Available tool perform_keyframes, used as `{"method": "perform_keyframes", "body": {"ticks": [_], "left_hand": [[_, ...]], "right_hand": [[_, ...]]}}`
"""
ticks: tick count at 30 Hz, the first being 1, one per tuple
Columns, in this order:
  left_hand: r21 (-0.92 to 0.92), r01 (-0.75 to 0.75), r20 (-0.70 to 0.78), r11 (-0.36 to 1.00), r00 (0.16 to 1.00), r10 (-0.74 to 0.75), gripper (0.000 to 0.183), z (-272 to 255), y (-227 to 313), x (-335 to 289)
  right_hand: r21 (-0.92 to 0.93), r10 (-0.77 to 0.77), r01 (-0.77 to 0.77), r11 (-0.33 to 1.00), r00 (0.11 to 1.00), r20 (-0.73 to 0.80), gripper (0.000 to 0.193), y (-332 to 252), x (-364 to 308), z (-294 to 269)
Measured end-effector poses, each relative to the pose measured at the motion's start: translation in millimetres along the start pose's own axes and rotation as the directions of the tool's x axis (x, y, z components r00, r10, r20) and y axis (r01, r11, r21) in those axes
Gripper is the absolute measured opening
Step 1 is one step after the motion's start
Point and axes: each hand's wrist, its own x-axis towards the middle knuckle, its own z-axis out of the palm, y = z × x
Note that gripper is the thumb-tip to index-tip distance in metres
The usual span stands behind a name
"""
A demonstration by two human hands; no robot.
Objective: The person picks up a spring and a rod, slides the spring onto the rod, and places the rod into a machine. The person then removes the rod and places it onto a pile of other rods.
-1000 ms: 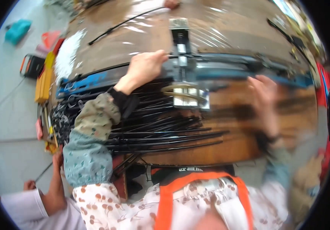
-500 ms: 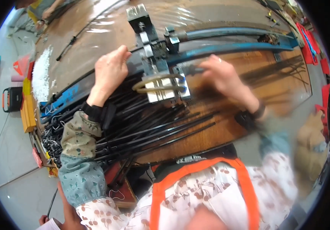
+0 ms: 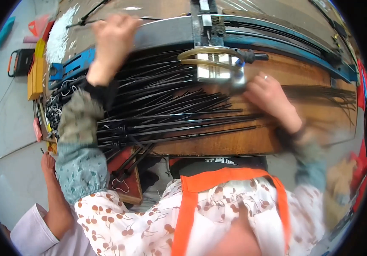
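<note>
My left hand [image 3: 116, 36], blurred, is closed around a thin black rod [image 3: 151, 18] above the left end of a blue-and-grey metal rail. My right hand [image 3: 271, 94] has its fingers curled together beside the lower right corner of a shiny metal clamp block [image 3: 213, 70]; blur hides what they hold, if anything. Looped yellowish tubes [image 3: 211, 51] run across the block. A black cylindrical fitting [image 3: 254, 56] sticks out to its right. Below the block lies a pile of black rods [image 3: 162, 100].
A blue rail [image 3: 286, 47] crosses the wooden bench [image 3: 234, 143]. White bits [image 3: 60, 38] lie heaped at the far left, near a yellow box [image 3: 35, 79] and a black case [image 3: 21, 62]. Another person's arm [image 3: 55, 200] shows at the lower left.
The view has shifted, so the bench sits higher. My left hand has moved up and left, away from the clamp block. My right hand has dropped from the fitting to below the block's right side.
</note>
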Motion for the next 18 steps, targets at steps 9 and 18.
{"method": "perform_keyframes", "body": {"ticks": [9,18], "left_hand": [[-0.537,0.137,0.44,0.832,0.887,0.138,0.018,-50,120,-39],[-0.626,0.186,0.462,0.757,0.871,0.168,0.037,-89,140,-31]], "right_hand": [[0.158,0.236,-0.235,0.959,0.972,0.018,0.014,-29,16,7],[0.551,0.317,-0.267,0.791,0.948,0.004,0.022,-40,12,18]]}}
